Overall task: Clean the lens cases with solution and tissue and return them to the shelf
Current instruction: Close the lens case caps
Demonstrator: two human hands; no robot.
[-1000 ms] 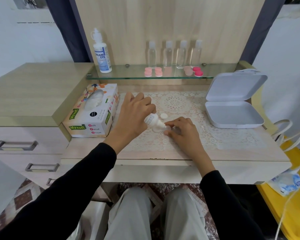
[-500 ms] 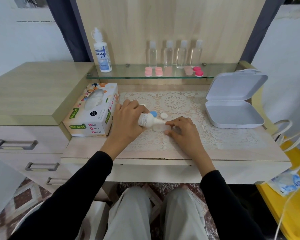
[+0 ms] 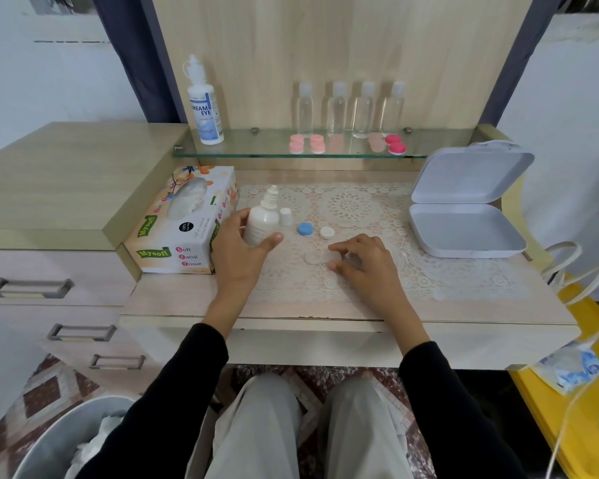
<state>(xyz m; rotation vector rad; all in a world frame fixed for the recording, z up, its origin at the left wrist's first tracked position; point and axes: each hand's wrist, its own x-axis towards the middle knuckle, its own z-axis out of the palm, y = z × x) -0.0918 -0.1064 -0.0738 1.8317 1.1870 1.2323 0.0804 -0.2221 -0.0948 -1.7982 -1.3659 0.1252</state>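
My left hand (image 3: 240, 252) grips a small white solution bottle (image 3: 263, 219), standing upright on the lace mat beside the tissue box (image 3: 184, 223). The bottle's white cap (image 3: 285, 216) stands just to its right. My right hand (image 3: 363, 259) pinches a pale open lens case (image 3: 317, 258) lying flat on the mat. A blue lid (image 3: 305, 229) and a white lid (image 3: 326, 232) lie loose behind it. More pink lens cases (image 3: 306, 144) and a red one (image 3: 396, 144) sit on the glass shelf (image 3: 256, 148).
A large solution bottle (image 3: 203, 105) and several small clear bottles (image 3: 350, 108) stand on the shelf. An open white box (image 3: 464, 216) sits at the right. A bin (image 3: 66, 440) with crumpled tissue is at the lower left. Yellow surface with packets at the right.
My left hand has tipped the solution bottle back from over the lens case to upright and moved it left onto the mat. My right hand stays on the case.
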